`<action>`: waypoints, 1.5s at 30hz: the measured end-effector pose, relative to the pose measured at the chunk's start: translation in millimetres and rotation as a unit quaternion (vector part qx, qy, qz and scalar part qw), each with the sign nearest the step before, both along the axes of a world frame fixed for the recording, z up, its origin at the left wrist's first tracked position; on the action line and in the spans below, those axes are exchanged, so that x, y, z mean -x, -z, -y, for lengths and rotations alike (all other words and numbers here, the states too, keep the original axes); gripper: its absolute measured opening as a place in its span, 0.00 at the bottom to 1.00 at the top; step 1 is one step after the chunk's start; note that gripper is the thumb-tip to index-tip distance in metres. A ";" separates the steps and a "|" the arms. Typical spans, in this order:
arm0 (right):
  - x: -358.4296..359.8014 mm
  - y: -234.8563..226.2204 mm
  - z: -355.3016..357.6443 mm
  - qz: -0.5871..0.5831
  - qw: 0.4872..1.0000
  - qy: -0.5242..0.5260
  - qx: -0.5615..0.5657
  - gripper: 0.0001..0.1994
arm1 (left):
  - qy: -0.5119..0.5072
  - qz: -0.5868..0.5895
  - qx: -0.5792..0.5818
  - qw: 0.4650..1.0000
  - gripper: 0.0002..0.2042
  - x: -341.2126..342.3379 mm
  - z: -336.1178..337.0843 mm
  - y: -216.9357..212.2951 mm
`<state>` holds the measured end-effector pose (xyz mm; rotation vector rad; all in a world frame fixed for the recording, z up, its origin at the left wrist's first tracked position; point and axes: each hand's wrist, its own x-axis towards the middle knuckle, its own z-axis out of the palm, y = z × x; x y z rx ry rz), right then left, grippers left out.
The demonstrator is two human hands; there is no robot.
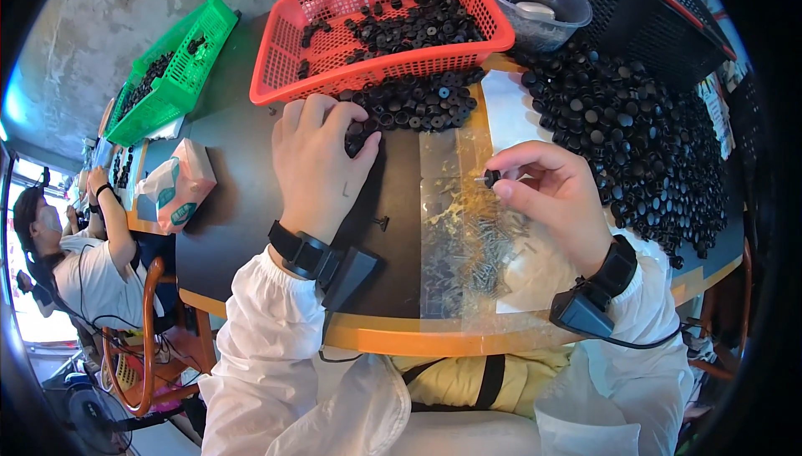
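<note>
My right hand (pixel 555 197) pinches a small black round cap (pixel 493 178) between thumb and forefinger, with a thin metal pin sticking out toward the left. My left hand (pixel 322 164) is curled at the near edge of a pile of black round pieces (pixel 430 105), thumb and forefinger closed around a black round piece (pixel 359 134). Between my hands, a clear-taped strip of table holds loose metal pins (pixel 483 260) and yellowish bits (pixel 476 203). A small black piece with a pin (pixel 382 223) lies alone near my left wrist.
A red basket (pixel 276 72) partly filled with black pieces stands beyond my left hand. Beside it are a clear plastic tub (pixel 547 34) and black crates (pixel 652 17). Black caps (pixel 631 139) are heaped at right. Leftward are a tissue pack (pixel 184 184), a green basket (pixel 196 72) and another person (pixel 92 276).
</note>
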<state>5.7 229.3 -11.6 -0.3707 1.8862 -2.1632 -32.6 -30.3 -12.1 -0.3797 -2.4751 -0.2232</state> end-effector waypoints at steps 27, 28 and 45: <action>-14.2 1.0 15.2 -0.165 0.977 0.071 -0.112 0.11 | 0.321 0.152 -0.263 0.897 0.17 -35.2 -33.4 -2.0; -14.1 0.1 15.1 -0.164 0.978 0.070 -0.112 0.11 | 0.319 0.145 -0.246 0.904 0.17 -35.8 -33.8 -3.4; -13.0 2.9 15.2 -0.217 0.962 0.060 -0.156 0.12 | 0.337 0.125 -0.253 0.898 0.18 -35.2 -36.6 -3.5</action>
